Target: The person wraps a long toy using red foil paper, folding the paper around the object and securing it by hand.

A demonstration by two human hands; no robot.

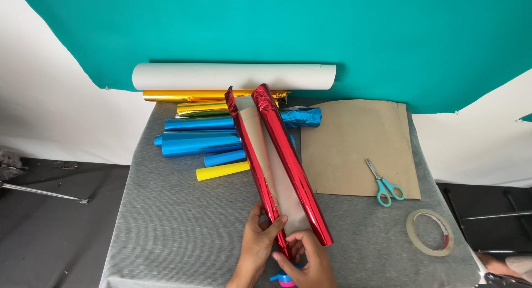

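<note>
A long object wrapped in shiny red foil (288, 155) lies slanted across the grey table (177, 232), a strip of brown paper showing between the two red edges. My left hand (256, 243) grips its near end from the left, thumb on the red edge. My right hand (307, 260) presses the near end from below, fingers on the brown strip. A small blue and pink item (284, 278) peeks out under my hands.
Blue rolls (199, 141), a yellow roll (221, 170), gold rolls (194, 99) and a large white roll (233, 76) lie at the back left. Brown paper (354, 144) with teal-handled scissors (383, 183) lies right. A clear tape roll (430, 232) lies near the right edge.
</note>
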